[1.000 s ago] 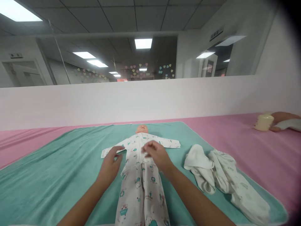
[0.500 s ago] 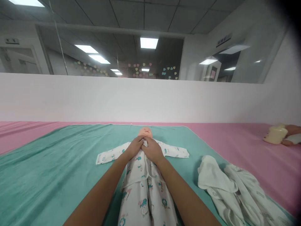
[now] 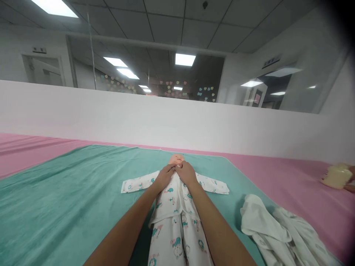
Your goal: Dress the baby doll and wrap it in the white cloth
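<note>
A baby doll (image 3: pixel 176 159) lies on its back on a green sheet (image 3: pixel 83 192), its head toward the wall. It is dressed in a white printed baby shirt (image 3: pixel 170 199) with both sleeves spread out sideways, and matching trousers (image 3: pixel 177 244). My left hand (image 3: pixel 165 176) and my right hand (image 3: pixel 186 173) meet at the shirt's collar, just below the doll's chin. The fingers of both are closed together on the collar; the exact pinch and any fastening under the fingertips are too small to make out.
Crumpled white cloths (image 3: pixel 266 225) lie on the sheet at the right. Beyond them, on a pink cover (image 3: pixel 288 177), is a pale yellow object (image 3: pixel 337 175) with a hand-like shape beside it at the edge. A white wall (image 3: pixel 155 118) with windows above stands behind.
The view has tilted and shifted, so the doll and cloths appear lower and farther right. Both hands stay at the collar, with the fingers slightly shifted.
</note>
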Demonstrator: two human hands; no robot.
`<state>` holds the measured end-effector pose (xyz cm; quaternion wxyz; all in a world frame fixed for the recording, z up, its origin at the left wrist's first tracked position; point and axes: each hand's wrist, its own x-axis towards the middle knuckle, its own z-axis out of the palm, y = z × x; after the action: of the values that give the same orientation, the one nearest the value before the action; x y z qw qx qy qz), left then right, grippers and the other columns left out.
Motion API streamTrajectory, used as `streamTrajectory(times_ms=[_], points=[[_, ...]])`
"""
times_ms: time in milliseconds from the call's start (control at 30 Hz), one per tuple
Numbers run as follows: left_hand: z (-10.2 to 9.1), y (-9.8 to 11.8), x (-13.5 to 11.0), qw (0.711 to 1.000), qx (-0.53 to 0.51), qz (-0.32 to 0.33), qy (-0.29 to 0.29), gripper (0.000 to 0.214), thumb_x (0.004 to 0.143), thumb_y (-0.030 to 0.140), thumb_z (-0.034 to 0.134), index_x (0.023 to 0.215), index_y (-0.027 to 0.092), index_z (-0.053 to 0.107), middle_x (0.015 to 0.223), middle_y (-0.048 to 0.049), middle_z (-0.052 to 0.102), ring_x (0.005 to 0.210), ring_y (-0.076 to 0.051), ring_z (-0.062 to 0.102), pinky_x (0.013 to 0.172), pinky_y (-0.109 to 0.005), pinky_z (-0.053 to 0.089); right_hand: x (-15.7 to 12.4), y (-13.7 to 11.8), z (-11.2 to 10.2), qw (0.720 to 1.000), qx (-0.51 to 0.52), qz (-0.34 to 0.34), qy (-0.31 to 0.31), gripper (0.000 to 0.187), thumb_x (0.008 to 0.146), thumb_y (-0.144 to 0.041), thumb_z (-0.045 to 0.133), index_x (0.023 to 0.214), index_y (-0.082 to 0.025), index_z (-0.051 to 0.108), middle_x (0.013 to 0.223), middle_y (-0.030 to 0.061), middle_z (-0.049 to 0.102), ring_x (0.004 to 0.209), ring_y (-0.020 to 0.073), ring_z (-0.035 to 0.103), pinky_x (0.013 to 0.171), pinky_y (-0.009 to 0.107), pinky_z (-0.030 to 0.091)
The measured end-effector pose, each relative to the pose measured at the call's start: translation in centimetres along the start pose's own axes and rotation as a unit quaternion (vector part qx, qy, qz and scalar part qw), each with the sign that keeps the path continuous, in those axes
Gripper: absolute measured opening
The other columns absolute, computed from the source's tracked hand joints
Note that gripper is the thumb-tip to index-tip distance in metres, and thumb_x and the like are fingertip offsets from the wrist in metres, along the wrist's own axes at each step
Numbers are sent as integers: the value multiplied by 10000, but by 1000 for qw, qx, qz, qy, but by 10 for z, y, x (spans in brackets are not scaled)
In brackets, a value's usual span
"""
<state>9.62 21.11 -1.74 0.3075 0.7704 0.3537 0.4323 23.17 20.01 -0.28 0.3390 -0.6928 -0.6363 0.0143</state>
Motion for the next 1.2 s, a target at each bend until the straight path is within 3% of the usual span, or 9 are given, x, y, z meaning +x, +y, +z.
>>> streamTrajectory(times_ms=[133,267,467,967,1200], points=[[1,-3,1,1000,3,18,-11,360,854,284,356,1132,228,578,1233,-23,558,1149,-178,480,1021,-324,333,0,5,-1,999,-15,-22,-35,246,806,-362,371,689,-204,519,694,30,585,632,172,499,539,270,281],[0,-5,2,1000,4,16,-14,366,851,282,364,1145,219,572,1241,-25,553,1160,-180,473,1034,-326,320,3,6,-4,998,-28,-38,-52,267,816,-333,371,673,-200,552,731,54,612,668,183,519,545,270,263],[-4,0,-1,999,10,-5,-30,408,845,275,378,1225,212,514,1318,-35,486,1217,-197,423,1052,-343,297,2,4,-5,997,-14,-57,-50,363,875,-385,291,700,-200,549,733,42,613,670,171,514,550,263,258],[-8,6,4,997,41,-6,-64,431,761,168,406,1155,202,574,1278,-53,523,1193,-208,445,1043,-351,311,8,12,2,997,61,-35,-45,342,861,-416,304,638,-196,442,685,19,553,666,169,476,581,266,267],[-7,4,0,997,38,-37,-48,418,776,218,395,1170,222,532,1262,-38,531,1151,-202,475,1003,-351,353,10,22,-10,981,130,-84,-118,326,835,-428,344,627,-186,412,647,-14,475,633,134,435,583,247,301]])
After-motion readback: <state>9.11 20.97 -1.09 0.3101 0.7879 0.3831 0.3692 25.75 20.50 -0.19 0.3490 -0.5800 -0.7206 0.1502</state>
